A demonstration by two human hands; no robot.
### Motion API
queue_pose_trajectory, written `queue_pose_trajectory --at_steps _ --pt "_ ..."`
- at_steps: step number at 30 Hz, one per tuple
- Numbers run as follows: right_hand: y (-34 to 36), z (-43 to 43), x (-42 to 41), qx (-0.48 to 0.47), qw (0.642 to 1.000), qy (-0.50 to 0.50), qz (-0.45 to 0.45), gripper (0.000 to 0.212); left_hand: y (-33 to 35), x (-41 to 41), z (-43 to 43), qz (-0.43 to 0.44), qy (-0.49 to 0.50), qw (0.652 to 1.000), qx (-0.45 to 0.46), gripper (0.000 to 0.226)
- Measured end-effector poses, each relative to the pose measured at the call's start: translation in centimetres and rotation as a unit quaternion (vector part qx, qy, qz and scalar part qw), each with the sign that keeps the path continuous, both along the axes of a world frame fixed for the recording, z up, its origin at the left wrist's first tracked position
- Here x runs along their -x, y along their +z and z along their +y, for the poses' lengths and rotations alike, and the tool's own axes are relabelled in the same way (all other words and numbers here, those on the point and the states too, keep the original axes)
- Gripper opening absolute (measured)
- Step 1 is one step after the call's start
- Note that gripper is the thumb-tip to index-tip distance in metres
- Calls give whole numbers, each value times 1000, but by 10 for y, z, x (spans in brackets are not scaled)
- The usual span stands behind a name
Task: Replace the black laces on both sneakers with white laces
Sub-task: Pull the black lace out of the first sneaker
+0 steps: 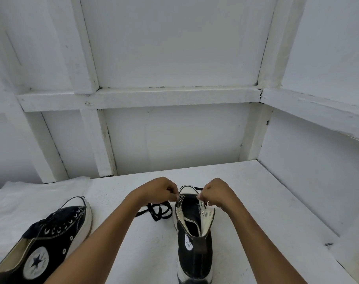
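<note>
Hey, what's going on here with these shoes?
A person is unlacing the upright sneaker. The left hand pinches its eyelet edge near the toe while the right hand pinches the black lace, which is mostly out and heaped on the table beside it. The second sneaker lies on its side to the left, laced in black. No white laces are visible.

My white bench (266, 201) fills the lower part of the frame. A thin translucent sheet (41, 193) is spread at its left edge, and the side-lying sneaker (51, 238) at lower left overlaps it. The upright sneaker (195, 255) stands on its sole at lower centre, toe toward the top. A black lace (161, 211) lies looped on the bench just left of it. A small dark speck (328, 244) sits at far right.
</note>
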State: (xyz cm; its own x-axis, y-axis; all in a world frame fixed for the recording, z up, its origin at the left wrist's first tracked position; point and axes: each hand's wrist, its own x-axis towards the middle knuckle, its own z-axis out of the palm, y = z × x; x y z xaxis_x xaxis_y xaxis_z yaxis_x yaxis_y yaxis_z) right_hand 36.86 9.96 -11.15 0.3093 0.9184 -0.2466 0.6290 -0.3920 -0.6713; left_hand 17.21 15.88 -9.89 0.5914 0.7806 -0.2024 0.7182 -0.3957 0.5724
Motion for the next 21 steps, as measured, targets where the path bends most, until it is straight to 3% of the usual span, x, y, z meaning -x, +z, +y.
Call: queue_pose_trajectory --at_steps 3,7,11,15,19,21 --pt "-1 0 0 4 1000 2 -1 20 8 2 0 -136 57 988 56 11" --pt "1 0 1 6 1000 2 -6 13 17 4 0 -329 71 932 136 20" --pt "0 1 1 8 1000 7 -16 8 22 -2 -4 -420 111 879 197 29" --pt "-1 1 0 8 1000 12 -15 10 11 -5 -1 -328 168 921 126 30" --pt "-3 1 0 7 1000 4 -4 26 -2 -7 -1 -73 112 990 32 20" --pt "-2 0 0 8 1000 6 -5 26 -6 -8 -2 6 58 998 7 14"
